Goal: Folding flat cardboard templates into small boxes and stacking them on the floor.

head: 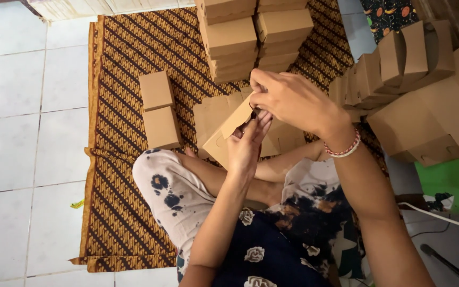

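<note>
Soft, even daylight, faint shadows; slight blur on the hands, perhaps mild edge distortion

A white tiled floor is showing along the left of the frame, and a brown patterned cloth is lying spread over it from the top centre down to the lower left. Two small closed cardboard boxes are sitting on the cloth left of centre, stacks of boxes are standing at the top centre, and a heap of folded cardboard boxes is crowding the upper right.

Plain tan cardboard boxes sit on a brown-and-gold diagonal-striped batik mat over white floor tiles.
</note>
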